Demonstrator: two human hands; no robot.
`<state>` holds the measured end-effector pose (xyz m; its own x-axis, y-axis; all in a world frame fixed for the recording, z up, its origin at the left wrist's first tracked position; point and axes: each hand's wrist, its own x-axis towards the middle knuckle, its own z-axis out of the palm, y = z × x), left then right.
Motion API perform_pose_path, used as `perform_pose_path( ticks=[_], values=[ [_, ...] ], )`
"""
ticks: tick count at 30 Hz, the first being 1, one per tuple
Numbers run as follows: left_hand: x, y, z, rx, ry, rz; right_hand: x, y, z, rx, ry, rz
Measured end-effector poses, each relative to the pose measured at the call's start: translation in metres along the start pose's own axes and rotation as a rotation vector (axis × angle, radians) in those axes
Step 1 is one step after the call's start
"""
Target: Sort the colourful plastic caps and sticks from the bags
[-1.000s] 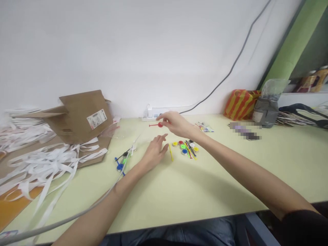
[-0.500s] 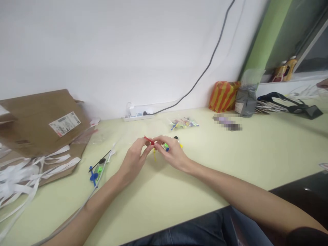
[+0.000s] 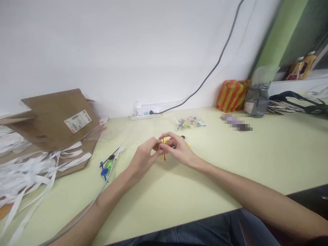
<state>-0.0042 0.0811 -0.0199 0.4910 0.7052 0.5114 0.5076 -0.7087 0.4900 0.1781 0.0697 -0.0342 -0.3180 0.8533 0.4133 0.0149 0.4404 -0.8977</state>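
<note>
Above the table, my left hand (image 3: 145,155) and my right hand (image 3: 180,152) meet with fingers pinched together. Between their fingertips is a small red plastic arrow-shaped piece (image 3: 164,158), pointing down; its middle is hidden by the fingers. Both hands are closed on it. A bit of a yellow piece (image 3: 162,157) shows just below the fingertips; whether it is held or lies on the table I cannot tell. Behind my right hand lie small coloured parts, among them a black disc (image 3: 182,137), partly covered by the hand.
Left of my left forearm lie a blue arrow piece (image 3: 104,172) and a green part (image 3: 110,165), beside a grey cable (image 3: 104,187). A clear bag of coloured pieces (image 3: 191,123) lies farther back. Cardboard (image 3: 58,119) and white strips (image 3: 33,176) fill the left side.
The red arrow piece has turned from slanting up-left to nearly vertical, its head now below the fingers. Both hands stay together. The whole view has shifted, so things appear farther right.
</note>
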Motion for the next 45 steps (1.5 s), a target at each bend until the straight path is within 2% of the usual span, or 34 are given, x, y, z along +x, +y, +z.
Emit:
perform_pose_path(
  ticks=[5,12,16,19,21,24,27,30,34,37,41,45],
  values=[
    [-0.001,-0.003,-0.002,0.016,0.047,0.085,0.000,0.001,0.006,0.072,0.044,-0.047],
    [0.000,-0.005,0.000,0.086,0.071,0.081,0.003,-0.005,0.004,-0.084,0.050,-0.092],
    [0.001,0.002,-0.002,0.119,0.061,0.105,0.003,-0.011,0.000,-0.067,0.026,-0.124],
    [0.001,0.011,-0.005,0.069,-0.071,0.128,0.009,-0.011,-0.014,0.077,-0.163,-0.016],
    [0.001,0.012,-0.007,0.069,-0.119,0.124,0.015,-0.010,-0.029,0.177,-0.227,0.039],
    [0.000,0.005,-0.007,0.064,-0.076,0.082,0.022,-0.009,-0.050,0.213,-0.082,0.011],
    [0.002,-0.010,-0.006,0.074,0.019,0.079,0.024,-0.008,-0.054,0.057,0.074,0.002],
    [0.003,-0.023,-0.006,0.135,0.101,0.096,0.019,-0.004,-0.038,-0.216,0.112,0.026],
    [0.001,-0.033,-0.007,0.150,0.139,0.028,0.016,0.002,-0.008,-0.712,0.009,0.010],
    [-0.001,-0.035,-0.007,0.151,0.152,-0.053,0.026,0.002,0.007,-1.016,-0.107,0.028],
    [-0.003,-0.035,-0.005,0.156,0.150,-0.099,0.043,0.000,0.019,-1.247,-0.184,0.179],
    [-0.005,-0.035,-0.002,0.182,0.117,-0.107,0.049,0.003,0.026,-1.358,-0.172,0.170]
  ],
)
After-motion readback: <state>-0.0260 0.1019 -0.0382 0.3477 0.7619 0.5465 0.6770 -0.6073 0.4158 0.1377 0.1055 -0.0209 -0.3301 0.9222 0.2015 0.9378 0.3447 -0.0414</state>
